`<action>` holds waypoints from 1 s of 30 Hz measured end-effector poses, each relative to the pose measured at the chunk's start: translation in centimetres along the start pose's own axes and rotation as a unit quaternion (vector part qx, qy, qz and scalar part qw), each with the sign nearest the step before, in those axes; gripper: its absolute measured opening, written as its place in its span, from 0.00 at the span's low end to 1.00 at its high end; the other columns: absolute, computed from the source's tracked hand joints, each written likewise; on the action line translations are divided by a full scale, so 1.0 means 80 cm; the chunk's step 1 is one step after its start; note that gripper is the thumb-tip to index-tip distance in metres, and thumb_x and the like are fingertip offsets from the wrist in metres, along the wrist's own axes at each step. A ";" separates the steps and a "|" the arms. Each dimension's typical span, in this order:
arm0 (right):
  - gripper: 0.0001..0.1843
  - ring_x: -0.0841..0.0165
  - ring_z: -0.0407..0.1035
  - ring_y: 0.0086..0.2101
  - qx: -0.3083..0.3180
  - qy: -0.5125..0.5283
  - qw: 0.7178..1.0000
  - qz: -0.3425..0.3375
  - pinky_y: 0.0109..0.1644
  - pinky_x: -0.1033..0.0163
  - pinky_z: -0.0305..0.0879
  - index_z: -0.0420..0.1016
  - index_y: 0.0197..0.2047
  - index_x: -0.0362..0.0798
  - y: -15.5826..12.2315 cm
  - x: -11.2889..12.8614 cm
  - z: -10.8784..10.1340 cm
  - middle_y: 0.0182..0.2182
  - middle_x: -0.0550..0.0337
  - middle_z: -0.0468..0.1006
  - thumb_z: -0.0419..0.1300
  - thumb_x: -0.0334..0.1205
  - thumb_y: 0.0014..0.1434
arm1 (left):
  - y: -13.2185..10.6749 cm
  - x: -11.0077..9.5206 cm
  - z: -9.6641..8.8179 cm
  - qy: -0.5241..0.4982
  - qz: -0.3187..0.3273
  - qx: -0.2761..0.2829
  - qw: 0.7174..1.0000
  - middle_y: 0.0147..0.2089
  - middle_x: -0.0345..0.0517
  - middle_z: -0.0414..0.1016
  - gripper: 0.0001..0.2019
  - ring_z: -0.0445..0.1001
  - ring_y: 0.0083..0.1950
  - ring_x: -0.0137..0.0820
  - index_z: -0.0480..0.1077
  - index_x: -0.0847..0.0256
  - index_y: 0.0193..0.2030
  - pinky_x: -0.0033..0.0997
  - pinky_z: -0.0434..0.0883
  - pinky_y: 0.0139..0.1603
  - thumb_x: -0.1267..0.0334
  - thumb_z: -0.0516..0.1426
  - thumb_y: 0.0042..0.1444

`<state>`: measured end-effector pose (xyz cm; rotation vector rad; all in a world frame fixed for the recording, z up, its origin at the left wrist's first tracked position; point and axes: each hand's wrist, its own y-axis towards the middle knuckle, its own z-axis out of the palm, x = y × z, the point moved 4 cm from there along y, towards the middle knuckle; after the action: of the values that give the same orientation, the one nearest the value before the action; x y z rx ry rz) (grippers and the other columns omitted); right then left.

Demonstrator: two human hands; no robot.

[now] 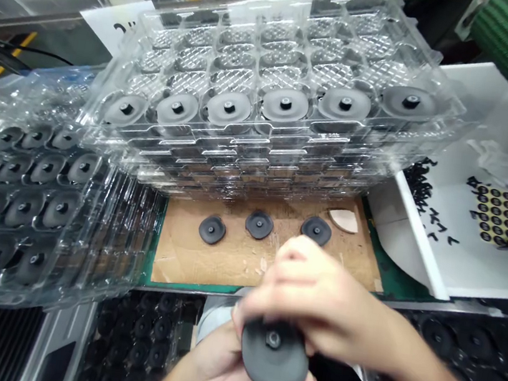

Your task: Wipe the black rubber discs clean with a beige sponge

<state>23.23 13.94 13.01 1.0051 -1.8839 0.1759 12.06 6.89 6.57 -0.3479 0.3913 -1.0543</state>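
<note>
Hands together, low in view: the left hand (224, 366) holds a dark disc (276, 365) from beneath; the right hand (309, 286) bends over its far edge, too blurred to tell whether it grips. This looks like in-hand work, and the next move would call for steady support. Beyond, three similar discs (259, 225) lie on cardboard (178, 259).
</note>
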 end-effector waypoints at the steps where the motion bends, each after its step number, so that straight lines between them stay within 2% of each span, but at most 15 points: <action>1: 0.12 0.71 0.60 0.35 -0.048 -0.046 0.996 0.056 0.42 0.62 0.56 0.74 0.43 0.46 -0.008 -0.016 -0.002 0.34 0.63 0.74 0.52 0.29 0.60 | 0.002 -0.001 0.002 -0.025 -0.009 0.030 0.999 0.38 0.49 0.77 0.22 0.77 0.34 0.31 0.75 0.61 0.43 0.22 0.71 0.32 0.48 0.62 0.45; 3: 0.11 0.71 0.63 0.37 -0.123 -0.099 0.971 0.179 0.42 0.63 0.58 0.72 0.46 0.48 -0.032 -0.049 0.002 0.38 0.62 0.74 0.51 0.33 0.62 | 0.003 -0.006 0.004 -0.068 0.006 0.060 0.996 0.42 0.46 0.76 0.24 0.77 0.39 0.35 0.74 0.54 0.47 0.24 0.73 0.34 0.50 0.65 0.41; 4: 0.12 0.71 0.64 0.38 -0.133 -0.087 0.957 0.244 0.42 0.64 0.60 0.71 0.48 0.48 -0.047 -0.065 0.011 0.40 0.61 0.74 0.51 0.35 0.63 | 0.002 -0.009 0.004 -0.079 0.017 0.066 0.995 0.43 0.47 0.75 0.24 0.76 0.40 0.37 0.73 0.53 0.48 0.26 0.74 0.35 0.52 0.65 0.41; 6: 0.17 0.71 0.67 0.36 -0.109 -0.021 0.929 0.352 0.40 0.65 0.63 0.66 0.53 0.49 -0.078 -0.094 0.044 0.39 0.60 0.73 0.52 0.39 0.62 | 0.000 -0.014 0.003 -0.077 0.029 0.063 0.995 0.43 0.49 0.75 0.24 0.76 0.41 0.38 0.73 0.56 0.48 0.29 0.74 0.38 0.57 0.66 0.41; 7: 0.19 0.71 0.67 0.33 -0.088 0.007 0.916 0.391 0.37 0.65 0.64 0.65 0.55 0.49 -0.092 -0.105 0.064 0.36 0.60 0.73 0.52 0.39 0.61 | 0.000 -0.015 0.003 -0.069 0.034 0.054 0.996 0.44 0.49 0.75 0.25 0.76 0.42 0.38 0.73 0.56 0.48 0.29 0.74 0.39 0.56 0.66 0.40; 10: 0.17 0.66 0.67 0.36 -0.086 0.008 0.895 0.438 0.41 0.59 0.66 0.70 0.49 0.46 -0.123 -0.125 0.113 0.36 0.55 0.70 0.49 0.39 0.59 | 0.000 -0.019 0.002 -0.037 0.049 0.027 0.998 0.41 0.49 0.75 0.25 0.76 0.41 0.36 0.74 0.61 0.45 0.27 0.74 0.39 0.54 0.67 0.37; 12: 0.18 0.63 0.67 0.43 -0.107 -0.013 0.888 0.448 0.46 0.55 0.65 0.73 0.45 0.45 -0.135 -0.129 0.129 0.42 0.50 0.67 0.45 0.40 0.60 | 0.002 -0.022 0.003 -0.012 0.063 0.017 0.998 0.39 0.49 0.75 0.24 0.75 0.40 0.34 0.74 0.65 0.43 0.25 0.73 0.39 0.55 0.67 0.39; 14: 0.21 0.60 0.66 0.45 -0.120 -0.032 0.880 0.459 0.46 0.54 0.65 0.74 0.46 0.46 -0.143 -0.128 0.134 0.45 0.48 0.65 0.44 0.43 0.61 | 0.004 -0.025 0.004 0.003 0.080 0.014 0.997 0.40 0.49 0.75 0.21 0.75 0.41 0.35 0.74 0.65 0.44 0.26 0.73 0.41 0.59 0.66 0.42; 17: 0.22 0.58 0.67 0.45 -0.117 -0.059 0.877 0.462 0.44 0.54 0.67 0.73 0.50 0.44 -0.148 -0.121 0.134 0.48 0.46 0.64 0.49 0.43 0.57 | 0.004 -0.028 0.006 0.010 0.107 0.018 0.994 0.44 0.47 0.74 0.20 0.75 0.42 0.35 0.74 0.63 0.46 0.28 0.71 0.45 0.62 0.65 0.44; 20: 0.25 0.57 0.69 0.41 -0.114 -0.086 0.878 0.456 0.41 0.53 0.68 0.71 0.53 0.41 -0.151 -0.121 0.135 0.48 0.43 0.64 0.53 0.39 0.52 | 0.002 -0.028 0.007 0.015 0.133 0.037 0.990 0.45 0.47 0.74 0.23 0.75 0.44 0.36 0.73 0.63 0.47 0.29 0.70 0.47 0.58 0.65 0.42; 23: 0.20 0.60 0.69 0.36 -0.135 -0.104 0.882 0.439 0.39 0.54 0.67 0.73 0.49 0.44 -0.148 -0.132 0.126 0.42 0.46 0.68 0.48 0.40 0.58 | 0.000 -0.023 0.001 0.013 0.141 0.040 0.989 0.47 0.48 0.74 0.26 0.74 0.46 0.40 0.72 0.59 0.50 0.30 0.70 0.47 0.56 0.65 0.42; 25: 0.19 0.62 0.69 0.39 -0.166 -0.106 0.887 0.417 0.43 0.56 0.66 0.73 0.47 0.45 -0.139 -0.132 0.106 0.40 0.50 0.71 0.46 0.42 0.61 | -0.002 -0.021 -0.005 0.009 0.144 0.041 0.989 0.49 0.49 0.73 0.26 0.74 0.48 0.40 0.71 0.56 0.51 0.31 0.70 0.48 0.56 0.64 0.42; 27: 0.16 0.64 0.69 0.42 -0.212 -0.105 0.887 0.397 0.45 0.60 0.65 0.71 0.47 0.45 -0.122 -0.115 0.076 0.42 0.52 0.73 0.48 0.43 0.62 | -0.003 -0.020 -0.008 0.009 0.147 0.047 0.988 0.51 0.50 0.72 0.27 0.73 0.49 0.40 0.70 0.55 0.53 0.31 0.68 0.50 0.56 0.64 0.43; 29: 0.12 0.68 0.68 0.42 -0.267 -0.105 0.892 0.348 0.42 0.64 0.64 0.70 0.46 0.48 -0.099 -0.079 0.042 0.42 0.56 0.73 0.51 0.41 0.62 | -0.002 -0.020 -0.008 0.015 0.146 0.037 0.988 0.50 0.50 0.72 0.28 0.73 0.48 0.39 0.70 0.55 0.52 0.32 0.68 0.51 0.54 0.65 0.41; 30: 0.10 0.68 0.67 0.42 -0.294 -0.101 0.902 0.299 0.42 0.64 0.63 0.70 0.45 0.49 -0.085 -0.055 0.028 0.42 0.57 0.73 0.53 0.37 0.61 | -0.001 -0.020 -0.009 0.024 0.143 0.016 0.989 0.48 0.50 0.73 0.29 0.74 0.47 0.38 0.71 0.56 0.51 0.32 0.67 0.50 0.54 0.66 0.39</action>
<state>27.37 10.89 6.38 0.0171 -2.1952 -0.1477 11.00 8.19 6.22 -0.2307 0.4524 -0.7873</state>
